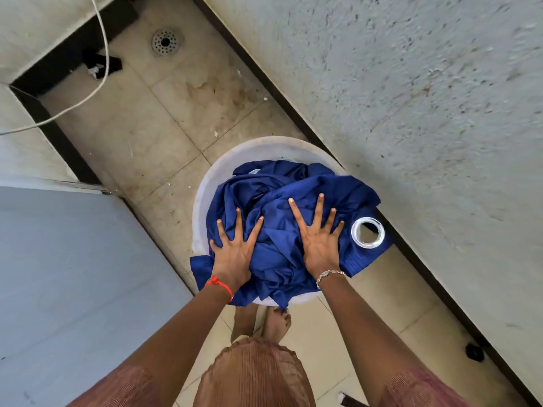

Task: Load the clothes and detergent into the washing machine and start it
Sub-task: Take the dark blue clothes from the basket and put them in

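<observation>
Seen from above, one round white plastic tub stands on the tiled floor at the centre of the view, heaped with crumpled dark blue cloth that spills over its rim at 3 and 7 o'clock. One clear plastic ring is set in the cloth at the tub's 3 o'clock edge. Two bare hands press flat on the pile: the left hand at 8 o'clock, with a red thread at its wrist, and the right hand at 4 o'clock, with a silver bracelet. The fingers of both are spread wide and released, lying on the cloth and grasping nothing. One grey washing machine lid fills the view at 8 o'clock. One round floor drain sits at 11 o'clock, and one white cable curves beside it.
</observation>
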### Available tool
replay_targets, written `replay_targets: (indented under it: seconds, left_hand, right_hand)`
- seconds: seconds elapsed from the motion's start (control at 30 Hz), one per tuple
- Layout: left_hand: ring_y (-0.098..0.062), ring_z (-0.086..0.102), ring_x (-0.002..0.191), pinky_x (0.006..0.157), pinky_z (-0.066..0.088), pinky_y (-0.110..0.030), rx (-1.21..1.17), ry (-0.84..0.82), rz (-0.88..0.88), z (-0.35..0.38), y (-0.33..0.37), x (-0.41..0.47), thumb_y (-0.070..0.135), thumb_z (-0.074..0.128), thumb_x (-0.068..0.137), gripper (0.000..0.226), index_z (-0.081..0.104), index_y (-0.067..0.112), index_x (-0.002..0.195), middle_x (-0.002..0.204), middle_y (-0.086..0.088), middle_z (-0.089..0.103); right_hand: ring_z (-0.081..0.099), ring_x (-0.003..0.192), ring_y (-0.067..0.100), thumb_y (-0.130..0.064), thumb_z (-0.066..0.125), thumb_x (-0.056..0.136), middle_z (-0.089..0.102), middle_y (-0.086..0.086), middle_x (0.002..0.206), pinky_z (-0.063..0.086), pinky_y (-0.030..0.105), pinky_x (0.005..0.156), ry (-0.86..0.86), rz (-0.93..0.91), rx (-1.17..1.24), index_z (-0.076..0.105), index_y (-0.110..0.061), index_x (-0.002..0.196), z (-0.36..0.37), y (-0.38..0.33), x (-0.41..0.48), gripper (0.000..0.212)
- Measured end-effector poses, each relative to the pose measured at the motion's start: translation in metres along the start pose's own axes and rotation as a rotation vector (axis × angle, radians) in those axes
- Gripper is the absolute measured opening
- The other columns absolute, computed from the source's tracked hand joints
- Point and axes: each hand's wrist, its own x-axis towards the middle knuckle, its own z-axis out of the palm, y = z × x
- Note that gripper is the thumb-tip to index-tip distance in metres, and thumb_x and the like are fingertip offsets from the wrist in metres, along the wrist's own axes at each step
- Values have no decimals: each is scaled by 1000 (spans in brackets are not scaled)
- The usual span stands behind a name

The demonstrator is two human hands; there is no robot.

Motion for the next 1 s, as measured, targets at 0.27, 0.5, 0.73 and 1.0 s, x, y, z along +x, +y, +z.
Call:
replay_targets:
  seconds: [0.27,0.5,0.73,1.0]
  left_hand:
    - [-48,35,131,82,53,-43,79,-19,131,-6,-2,9,9,49,93,86,-16,28,145,156,-15,14]
    - [-41,48,118,95,42,-46,-41,-71,137,-68,8,-28,15,41,96,60,12,21,148,153,-13,21]
    - [-37,56,107,81,48,-47,-402,180,218,-163,22,-120,-2,47,86,47,47,16,129,129,-10,53]
    - [-21,64,86,68,46,-25,-801,524,116,-234,36,-220,-17,46,69,49,63,12,104,95,-5,69]
  right_hand:
    - [63,90,32,7,37,91,11,18,155,46,33,63,-48,-89,69,-8,-39,144,-7,14,9,84]
    - [61,91,39,-1,41,89,64,13,108,45,40,74,-2,38,374,59,-22,119,-60,24,-23,41]
    - [62,83,41,10,46,77,70,20,84,41,39,61,141,234,681,69,-10,87,-146,27,-109,31]
    - [61,79,41,16,45,70,70,22,81,44,40,61,341,189,898,72,-8,88,-253,31,-183,40]
